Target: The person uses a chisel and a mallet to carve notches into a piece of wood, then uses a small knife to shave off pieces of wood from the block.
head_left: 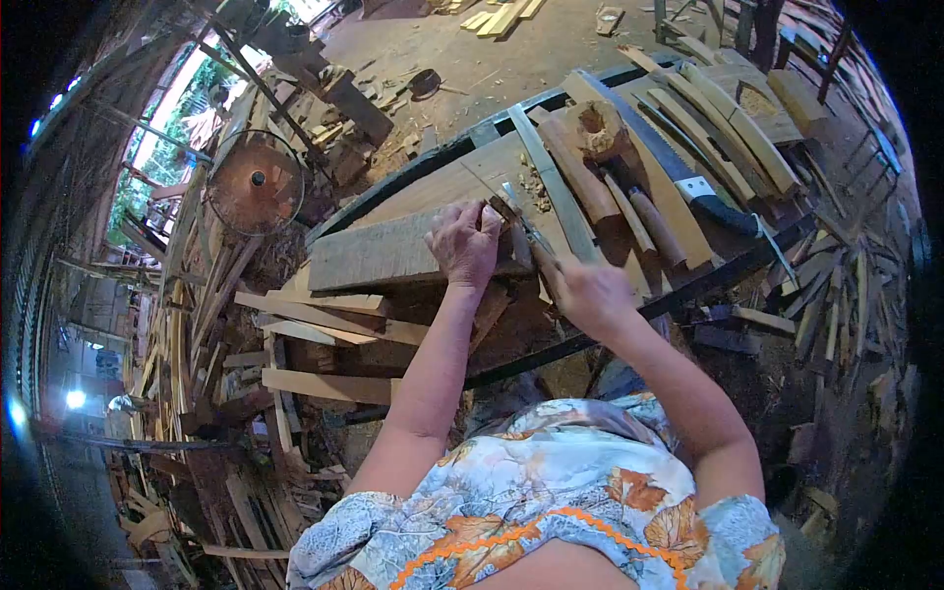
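My left hand (pixel 462 244) rests by the end of a thick grey wooden block (pixel 379 248) on the workbench. Its fingers are pinched round a small dark piece (pixel 505 207), apparently wood, mostly covered by the fingertips. My right hand (pixel 595 300), slightly smeared by motion, is closed round the wooden handle (pixel 544 260) of a tool. That tool points toward the left fingers, and its working end is too small to make out. Wood chips (pixel 536 185) lie just beyond the hands, beside a long flat grey strip (pixel 553 182).
On the bench's right lie a handsaw (pixel 639 128) with a black grip, a hollowed wooden block (pixel 596 130) and several curved wooden strips (pixel 742 128). Loose boards (pixel 329 385) stick out at the left. A round fan (pixel 256 182) stands beyond, and scrap wood (pixel 846 295) is piled right.
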The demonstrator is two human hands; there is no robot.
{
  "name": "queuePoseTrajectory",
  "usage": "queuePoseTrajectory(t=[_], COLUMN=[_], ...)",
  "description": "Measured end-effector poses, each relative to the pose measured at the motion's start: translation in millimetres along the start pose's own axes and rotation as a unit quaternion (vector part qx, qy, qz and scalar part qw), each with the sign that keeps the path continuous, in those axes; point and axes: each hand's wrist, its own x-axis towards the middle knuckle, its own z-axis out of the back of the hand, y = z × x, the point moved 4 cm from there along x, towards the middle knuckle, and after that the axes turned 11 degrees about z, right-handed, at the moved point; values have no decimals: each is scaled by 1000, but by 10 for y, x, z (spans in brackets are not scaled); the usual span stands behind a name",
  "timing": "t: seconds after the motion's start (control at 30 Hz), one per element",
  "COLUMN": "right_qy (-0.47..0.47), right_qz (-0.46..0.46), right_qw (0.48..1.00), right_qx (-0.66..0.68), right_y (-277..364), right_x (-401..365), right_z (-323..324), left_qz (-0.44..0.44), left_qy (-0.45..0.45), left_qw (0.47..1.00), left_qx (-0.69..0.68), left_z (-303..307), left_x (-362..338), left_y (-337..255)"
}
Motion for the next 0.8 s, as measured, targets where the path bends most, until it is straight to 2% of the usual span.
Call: queuePoseTrajectory(t=[0.07, 0.17, 0.2, 0.27, 0.33, 0.4, 0.43, 0.53, 0.6, 0.7, 0.8], right_qy=[29, 61, 59, 18, -57, 13, 9, -6, 17, 24, 28], right_qz=[-35, -75, -75, -13, 44, -15, -15, -4, -8, -1, -42], right_qw=[999, 995, 995, 999, 997, 1000, 1000, 1000, 1000, 998, 999], right_qx=[-8, 3, 4, -35, 12, -6, -6, -15, -17, -53, -18], right_y=[-5, 58, 62, 100, -25, 9, -13, -63, -23, 108, 39], right_x=[-427, -549, -477, -82, 431, 804, 807, 583, 75, -548, -572], right_z=[78, 223, 208, 172, -108, -163, -200, -179, -28, 236, 224], left_qz=[5, 8, 8, 5, 2, -13, -17, 14, 0, 21, 12], left_qy=[12, 30, 33, 32, 29, 12, 10, 24, 1, 28, 32], left_qw=[1000, 1000, 999, 999, 1000, 1000, 1000, 999, 1000, 999, 999], left_qx=[-1, 3, 6, 7, 10, 18, 18, 18, 9, 13, 7], left_z=[-2, -10, -6, 3, -9, -14, -4, -38, -21, -15, -15], left_x=[0, 7, 18, 14, -2, 8, 16, 11, 1, 4, 14], left_y=[-1, 3, -6, -13, 7, 8, -2, -7, 5, -13, -17])
